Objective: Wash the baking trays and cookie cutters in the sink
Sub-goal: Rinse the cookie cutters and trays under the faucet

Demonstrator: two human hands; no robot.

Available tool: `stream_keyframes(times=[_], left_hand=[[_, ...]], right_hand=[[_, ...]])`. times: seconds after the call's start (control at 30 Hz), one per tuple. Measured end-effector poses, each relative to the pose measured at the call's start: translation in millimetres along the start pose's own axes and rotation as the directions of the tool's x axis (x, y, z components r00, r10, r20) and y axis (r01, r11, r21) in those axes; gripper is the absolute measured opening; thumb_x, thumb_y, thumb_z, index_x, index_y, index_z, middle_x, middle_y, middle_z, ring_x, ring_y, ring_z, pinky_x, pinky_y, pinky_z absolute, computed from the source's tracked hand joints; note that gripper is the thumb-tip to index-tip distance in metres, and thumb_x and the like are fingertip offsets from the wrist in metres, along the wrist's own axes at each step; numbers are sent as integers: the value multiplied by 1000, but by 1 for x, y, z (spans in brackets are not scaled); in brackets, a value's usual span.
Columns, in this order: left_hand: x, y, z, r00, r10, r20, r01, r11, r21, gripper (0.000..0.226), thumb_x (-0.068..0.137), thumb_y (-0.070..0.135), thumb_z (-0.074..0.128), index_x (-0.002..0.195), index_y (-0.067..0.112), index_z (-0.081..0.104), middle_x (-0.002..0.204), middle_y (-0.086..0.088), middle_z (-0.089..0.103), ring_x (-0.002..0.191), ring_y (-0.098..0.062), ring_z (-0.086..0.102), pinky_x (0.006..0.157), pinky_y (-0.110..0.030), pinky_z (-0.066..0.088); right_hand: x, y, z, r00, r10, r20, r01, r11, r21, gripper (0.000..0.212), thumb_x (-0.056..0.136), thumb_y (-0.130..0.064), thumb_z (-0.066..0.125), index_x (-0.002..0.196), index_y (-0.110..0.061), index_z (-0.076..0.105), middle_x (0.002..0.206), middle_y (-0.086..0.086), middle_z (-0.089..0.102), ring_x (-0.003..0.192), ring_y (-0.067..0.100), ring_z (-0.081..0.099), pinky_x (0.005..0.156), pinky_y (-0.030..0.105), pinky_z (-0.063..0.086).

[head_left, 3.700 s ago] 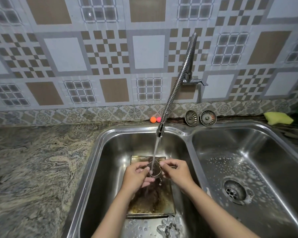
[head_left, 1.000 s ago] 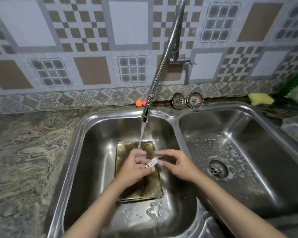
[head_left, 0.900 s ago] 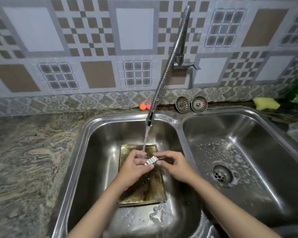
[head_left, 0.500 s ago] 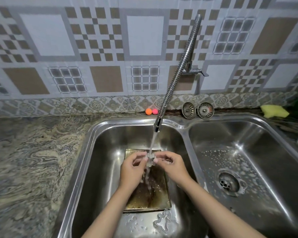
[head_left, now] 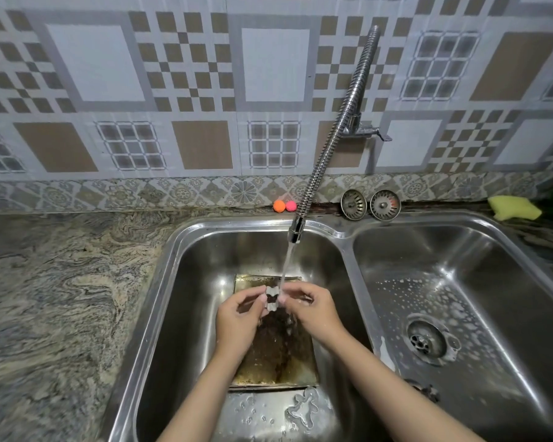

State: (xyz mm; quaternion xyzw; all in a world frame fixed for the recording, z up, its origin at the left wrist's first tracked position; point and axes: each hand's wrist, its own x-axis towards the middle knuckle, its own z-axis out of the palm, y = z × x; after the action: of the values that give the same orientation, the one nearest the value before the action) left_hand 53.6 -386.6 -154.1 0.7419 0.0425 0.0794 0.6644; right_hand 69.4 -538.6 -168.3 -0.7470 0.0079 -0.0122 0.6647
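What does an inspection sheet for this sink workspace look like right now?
Surface: double steel sink set in a marbled stone counter; foam specks in the right basin.
Job's things: stained baking tray flat in the left basin; held cookie cutter under the running faucet; figure-shaped cutter lies in front of the tray.
Clutter: two small balls, two strainer plugs, yellow sponge along the back edge.
Hands: left hand and right hand both pinch the held cutter.
Cables: nothing seen.
Surroundings: patterned tile wall.
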Motion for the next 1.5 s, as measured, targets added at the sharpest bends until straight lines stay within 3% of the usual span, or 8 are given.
stream_keyframes(times=[0.17,0.33,0.47,0.6,0.77,1.07,1.33,1.5], left_hand=[[6,-6,4,998,-54,22,55,997,-59,17,83,0,67,93,13,74,94,-4,73,76,-9,70,65,-17,54],[8,-2,17,985,-132,110,140,988,-69,17,87,-1,61,98,7,71,84,-8,73,59,-11,66,48,-15,46],[10,0,26,972,-197,128,210,973,-99,16,87,0,62,95,10,71,78,0,73,71,-22,71,53,-21,53],[10,4,29,968,-217,127,230,969,-95,15,87,2,63,94,12,71,72,7,72,71,-17,70,56,-26,52],[11,2,20,963,-237,126,250,963,-105,17,88,3,62,92,17,71,78,-6,71,68,-18,65,53,-20,50],[9,1,2,960,-272,65,278,954,-115,17,88,4,62,93,16,72,78,1,73,64,-7,69,53,-17,52],[6,2,-10,968,-247,51,250,964,-84,21,88,4,61,88,22,71,81,-3,72,67,-11,68,55,-17,52],[5,-1,-21,964,-265,25,266,961,-80,18,90,6,60,93,20,71,91,-4,72,76,-14,71,64,-24,55]], right_hand=[[1,1,-6,1000,5,-1,-5,999,39,23,78,-6,75,101,-8,74,96,2,73,90,8,69,81,21,55],[0,5,-19,997,55,-56,-49,993,104,21,78,-3,74,98,-9,74,96,6,74,91,18,70,84,29,56],[-3,3,-27,992,83,-91,-68,986,151,20,80,0,72,98,-8,72,93,7,73,81,8,68,80,23,55],[-2,2,-28,990,99,-103,-80,982,172,19,80,-1,72,95,-12,72,94,10,73,82,12,67,83,27,56],[-1,3,-20,990,121,-75,-104,974,200,19,79,-1,73,93,-14,73,92,10,74,84,18,70,84,31,56],[1,0,-5,996,87,-25,-84,991,107,18,79,-7,74,94,-18,74,95,0,74,88,11,70,80,22,55],[0,0,6,994,102,-26,-100,992,73,17,78,-9,76,94,-12,74,96,9,73,91,26,70,86,34,56],[0,-9,15,995,103,-12,-103,994,22,14,78,-13,77,89,-22,74,90,-1,73,82,12,68,80,24,55]])
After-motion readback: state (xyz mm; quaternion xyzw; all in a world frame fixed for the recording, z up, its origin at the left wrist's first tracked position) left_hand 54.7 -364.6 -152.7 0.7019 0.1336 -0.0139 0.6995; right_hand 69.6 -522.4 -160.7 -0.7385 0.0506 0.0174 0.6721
